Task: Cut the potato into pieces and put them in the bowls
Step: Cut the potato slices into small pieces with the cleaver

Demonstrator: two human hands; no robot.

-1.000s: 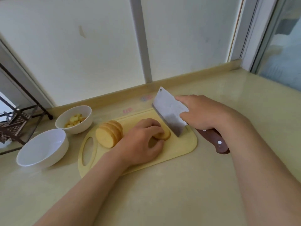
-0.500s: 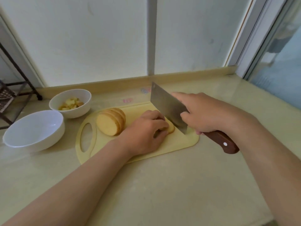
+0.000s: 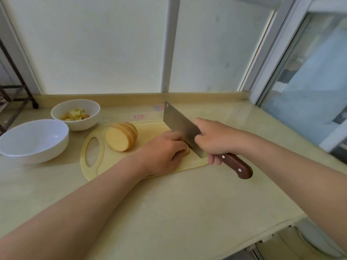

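- right hand [image 3: 216, 141] grips the cleaver [image 3: 182, 130], blade down on the cutting board [image 3: 112, 166].
- left hand [image 3: 163, 152], fingers curled, holds potato slices [image 3: 186, 150] against the blade.
- sliced potato half [image 3: 120, 136] lies beside.

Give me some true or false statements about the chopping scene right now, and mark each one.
1. The right hand grips the cleaver. True.
2. The larger bowl holds potato. False: it looks empty; the cut bits are in the smaller bowl.
3. The sliced stack lies on the cutting board. True.
4. The left hand rests off the board. False: it holds a potato piece on the board, beside the blade.
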